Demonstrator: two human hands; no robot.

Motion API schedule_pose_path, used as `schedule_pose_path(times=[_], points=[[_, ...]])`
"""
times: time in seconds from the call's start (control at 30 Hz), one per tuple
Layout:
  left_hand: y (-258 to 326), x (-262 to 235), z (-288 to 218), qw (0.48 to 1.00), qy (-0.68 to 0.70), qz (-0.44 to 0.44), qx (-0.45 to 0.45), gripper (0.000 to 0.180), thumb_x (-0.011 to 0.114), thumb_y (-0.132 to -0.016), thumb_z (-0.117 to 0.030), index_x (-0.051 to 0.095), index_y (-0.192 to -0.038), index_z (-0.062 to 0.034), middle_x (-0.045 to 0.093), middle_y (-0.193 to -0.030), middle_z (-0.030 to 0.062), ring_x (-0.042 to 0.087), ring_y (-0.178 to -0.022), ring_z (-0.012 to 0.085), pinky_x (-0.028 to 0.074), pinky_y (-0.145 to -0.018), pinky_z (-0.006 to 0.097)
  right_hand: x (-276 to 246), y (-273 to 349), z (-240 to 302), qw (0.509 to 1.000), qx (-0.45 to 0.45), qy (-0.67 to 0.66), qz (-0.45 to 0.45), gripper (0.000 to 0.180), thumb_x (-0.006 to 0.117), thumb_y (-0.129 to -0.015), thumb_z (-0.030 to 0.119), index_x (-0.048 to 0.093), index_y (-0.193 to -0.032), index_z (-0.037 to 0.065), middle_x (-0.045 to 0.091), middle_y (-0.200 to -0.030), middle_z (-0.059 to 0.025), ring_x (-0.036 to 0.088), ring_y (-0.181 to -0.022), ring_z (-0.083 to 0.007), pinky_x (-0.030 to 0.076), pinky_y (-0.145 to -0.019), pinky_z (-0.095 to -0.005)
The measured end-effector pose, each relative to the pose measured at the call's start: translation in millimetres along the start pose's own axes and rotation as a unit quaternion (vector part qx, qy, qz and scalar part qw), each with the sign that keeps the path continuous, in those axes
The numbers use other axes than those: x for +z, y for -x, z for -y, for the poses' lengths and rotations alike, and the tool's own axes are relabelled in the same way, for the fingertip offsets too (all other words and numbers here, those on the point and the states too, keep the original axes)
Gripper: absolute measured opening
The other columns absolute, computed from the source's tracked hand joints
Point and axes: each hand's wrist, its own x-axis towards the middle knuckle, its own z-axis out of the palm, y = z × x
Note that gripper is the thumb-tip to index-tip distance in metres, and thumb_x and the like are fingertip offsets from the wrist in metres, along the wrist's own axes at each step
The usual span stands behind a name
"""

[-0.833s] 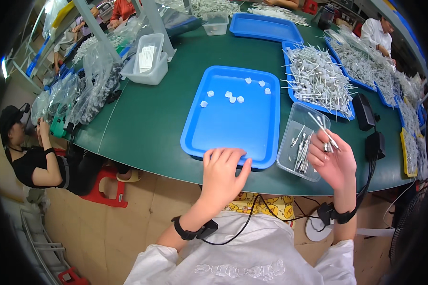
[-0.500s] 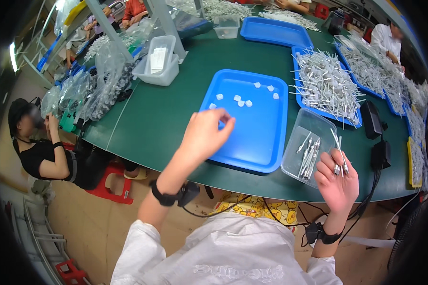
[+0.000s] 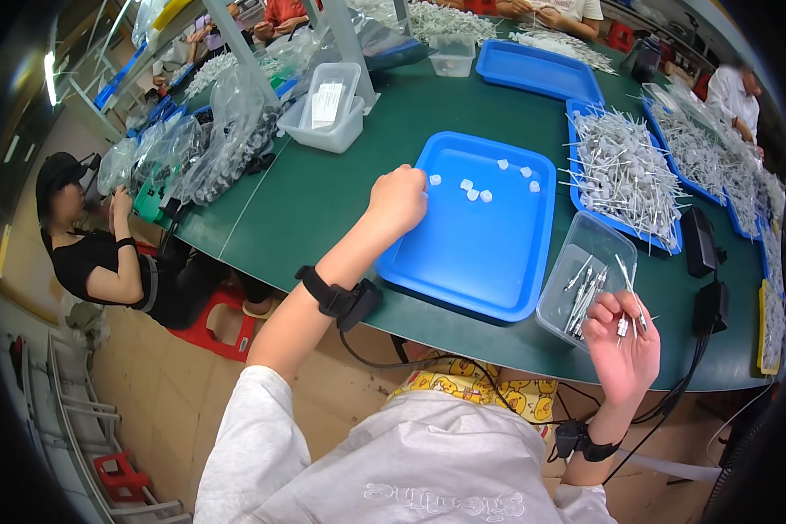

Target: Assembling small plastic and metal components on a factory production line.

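My left hand (image 3: pixel 398 203) reaches out over the left edge of a blue tray (image 3: pixel 463 253), its fingers curled close to several small white caps (image 3: pixel 476 189) that lie at the tray's far end. Whether it holds a cap cannot be told. My right hand (image 3: pixel 621 347) is raised near the table's front edge and pinches a few thin metal pins with white tips (image 3: pixel 630 297). Just left of that hand stands a clear plastic box (image 3: pixel 585 278) with more such pins in it.
A second blue tray (image 3: pixel 624 166) heaped with pins lies to the right, further trays behind it. A clear bin (image 3: pixel 326 109) and bagged parts (image 3: pixel 218 144) stand at the left. A seated person in black (image 3: pixel 87 253) works at the left; other people sit at the far side.
My left hand has moved from the tray's near edge forward and left to the white caps. My right hand has dropped lower and nearer to me, still with pins in it.
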Motion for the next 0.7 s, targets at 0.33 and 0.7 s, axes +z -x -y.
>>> schedule_pose_path(times=[0.33, 0.7], points=[[32.2, -36.8, -14.7, 0.993, 0.104, -0.057, -0.01, 0.011, 0.058, -0.07, -0.008, 0.06, -0.079, -0.0019, 0.056, -0.08, 0.0137, 0.057, -0.073, 0.0264, 0.047, -0.066, 0.034, -8.7, 10.4, 4.4, 0.999, 0.029, -0.009, 0.042, 0.023, 0.022, -0.095, 0.018, 0.034, -0.078, 0.008, 0.031, -0.056, -0.0005, 0.028, -0.038, -0.0103, 0.029, -0.041, -0.0244], [135.5, -52.9, -84.4, 0.62, 0.781, -0.038, -0.067, 0.015, 0.055, -0.081, -0.002, 0.053, -0.095, 0.0035, 0.059, -0.094, 0.012, 0.057, -0.083, 0.0151, 0.047, -0.077, 0.027, -15.2, 10.7, -6.1, 0.99, -0.034, 0.135, 0.037, 0.019, 0.024, -0.095, 0.017, 0.032, -0.081, 0.007, 0.029, -0.057, -0.0005, 0.026, -0.037, -0.0072, 0.026, -0.035, -0.0216]])
